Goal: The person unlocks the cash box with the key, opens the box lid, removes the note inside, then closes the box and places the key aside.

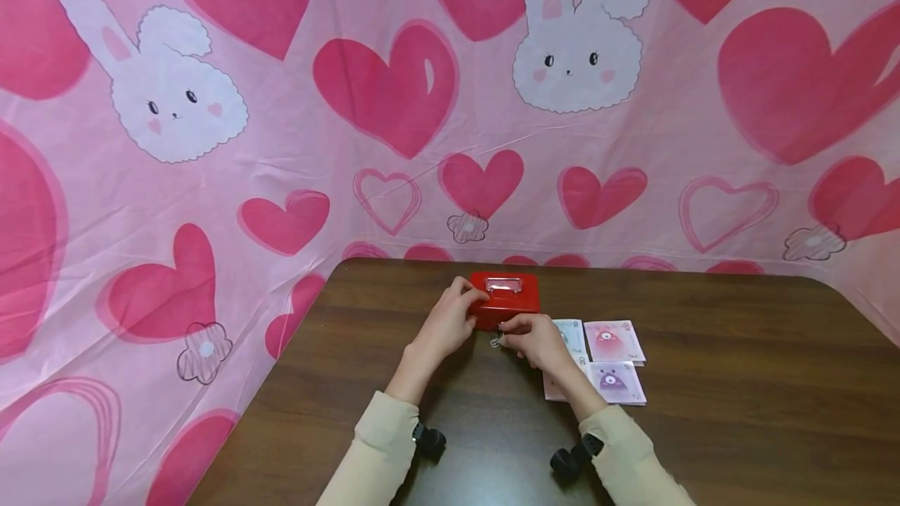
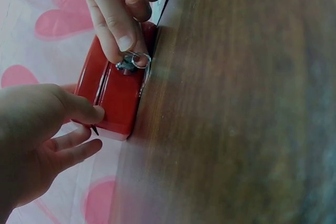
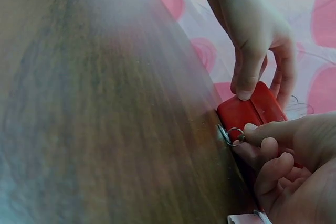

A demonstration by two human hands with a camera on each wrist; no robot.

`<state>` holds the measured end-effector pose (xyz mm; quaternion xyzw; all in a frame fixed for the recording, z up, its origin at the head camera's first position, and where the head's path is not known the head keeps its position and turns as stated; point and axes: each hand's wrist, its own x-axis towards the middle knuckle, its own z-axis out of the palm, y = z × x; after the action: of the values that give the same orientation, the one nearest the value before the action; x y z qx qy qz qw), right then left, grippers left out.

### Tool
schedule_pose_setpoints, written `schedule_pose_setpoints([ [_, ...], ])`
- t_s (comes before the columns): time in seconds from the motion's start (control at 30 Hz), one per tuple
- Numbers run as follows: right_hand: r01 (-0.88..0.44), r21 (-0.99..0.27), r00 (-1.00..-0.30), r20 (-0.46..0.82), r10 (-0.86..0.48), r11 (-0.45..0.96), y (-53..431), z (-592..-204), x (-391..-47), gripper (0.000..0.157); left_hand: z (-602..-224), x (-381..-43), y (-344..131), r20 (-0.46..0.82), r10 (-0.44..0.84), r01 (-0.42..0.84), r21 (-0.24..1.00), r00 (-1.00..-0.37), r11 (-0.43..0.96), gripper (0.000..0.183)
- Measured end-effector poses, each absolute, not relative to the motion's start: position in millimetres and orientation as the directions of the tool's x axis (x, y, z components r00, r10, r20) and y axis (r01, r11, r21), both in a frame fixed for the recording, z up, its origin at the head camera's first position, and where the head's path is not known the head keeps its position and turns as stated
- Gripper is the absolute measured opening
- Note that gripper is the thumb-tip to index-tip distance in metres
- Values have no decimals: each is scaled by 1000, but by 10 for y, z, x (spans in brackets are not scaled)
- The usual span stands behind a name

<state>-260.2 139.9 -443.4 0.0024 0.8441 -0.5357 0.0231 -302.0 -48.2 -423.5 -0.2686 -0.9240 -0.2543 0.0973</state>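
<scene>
A red metal cash box (image 1: pixel 523 299) with a handle on its lid sits near the table's far edge. My left hand (image 1: pixel 443 324) grips its left end, the thumb (image 2: pixel 86 109) pressed on the front face and other fingers around the side. At the front of the box, my right hand (image 1: pixel 541 343) pinches a small key (image 2: pixel 124 66) at the lock between thumb and forefinger. A metal ring (image 3: pixel 234 136) hangs from the key, with another small metal piece dangling beside it. How deep the key sits is hidden by the fingers.
Colourful play banknotes (image 1: pixel 613 343) lie in several piles to the right of the box, partly under my right forearm. The brown wooden table (image 1: pixel 738 358) ends just behind the box. A pink cloth (image 1: pixel 394 201) with hearts and rabbits hangs beyond it.
</scene>
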Motion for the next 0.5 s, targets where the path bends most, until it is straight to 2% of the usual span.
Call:
schedule_pose_setpoints([
  [0.33, -12, -922, -998, -11, -56, 387, 1399, -4451, -2577, 17, -4256, -3017, -485, 378, 464, 589, 359, -801, 724, 35],
  [0.5, 17, -925, -999, -33, -36, 379, 1371, -4446, -2565, 19, -4248, -3007, -495, 374, 465, 588, 363, -802, 723, 35],
])
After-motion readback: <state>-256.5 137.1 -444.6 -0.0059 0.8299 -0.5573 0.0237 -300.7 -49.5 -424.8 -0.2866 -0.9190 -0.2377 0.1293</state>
